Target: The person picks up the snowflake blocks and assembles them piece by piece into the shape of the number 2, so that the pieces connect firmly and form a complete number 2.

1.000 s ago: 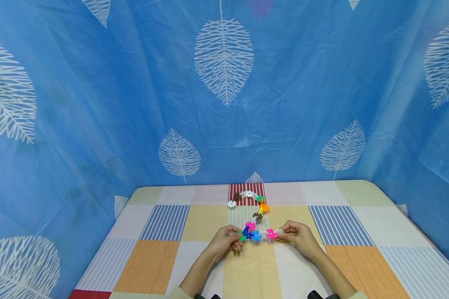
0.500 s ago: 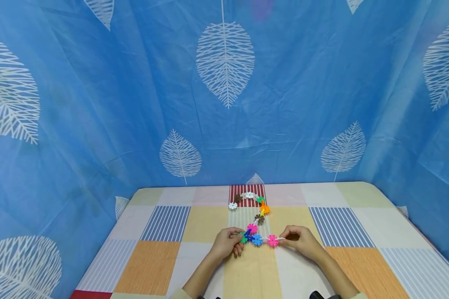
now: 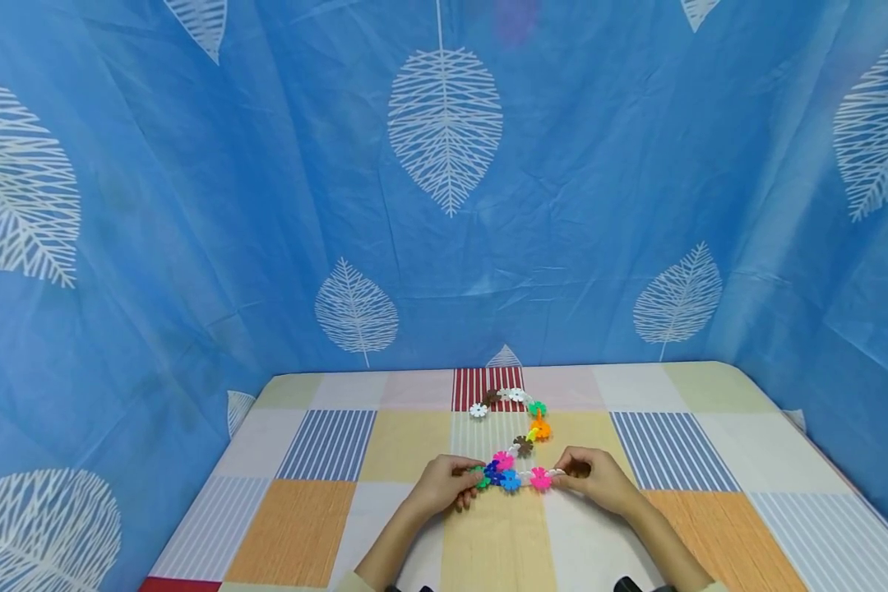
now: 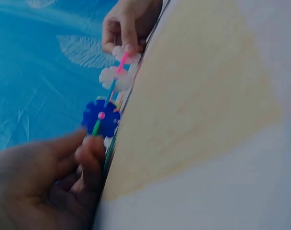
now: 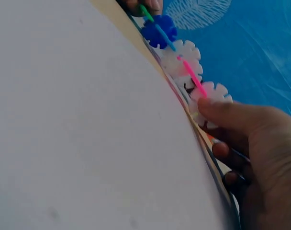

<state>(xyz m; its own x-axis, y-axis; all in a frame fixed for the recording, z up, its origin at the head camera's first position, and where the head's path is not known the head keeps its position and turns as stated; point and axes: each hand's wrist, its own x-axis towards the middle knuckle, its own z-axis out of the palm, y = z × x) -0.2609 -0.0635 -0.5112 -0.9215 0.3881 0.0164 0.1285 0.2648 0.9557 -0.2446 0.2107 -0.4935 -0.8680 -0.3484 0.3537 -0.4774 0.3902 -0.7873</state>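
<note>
A chain of notched, flower-shaped plastic discs lies over the cloth in the head view. Between finger and thumb, my left hand (image 3: pixel 442 483) pinches a green disc (image 3: pixel 482 477) at the chain's near left. Beside it come a dark blue disc (image 4: pixel 101 115), a light blue disc (image 3: pixel 511 481) and a pink disc (image 3: pixel 540 478). My right hand (image 3: pixel 594 480) pinches the white disc (image 5: pixel 215 91) at the near right end, partly covering it. From the dark blue disc the chain runs away past an orange disc (image 3: pixel 540 429) and curves left to a white end disc (image 3: pixel 478 410).
A patchwork-patterned cloth (image 3: pixel 289 526) covers the table. Blue curtains with white leaf prints (image 3: pixel 562 164) hang behind the table and along both sides. The table's far edge meets the back curtain just beyond the chain's curve.
The far, curved part of the chain has swung to the right. Both hands keep their pinch and stay nearly in place; the white disc at the right has turned more edge-on.
</note>
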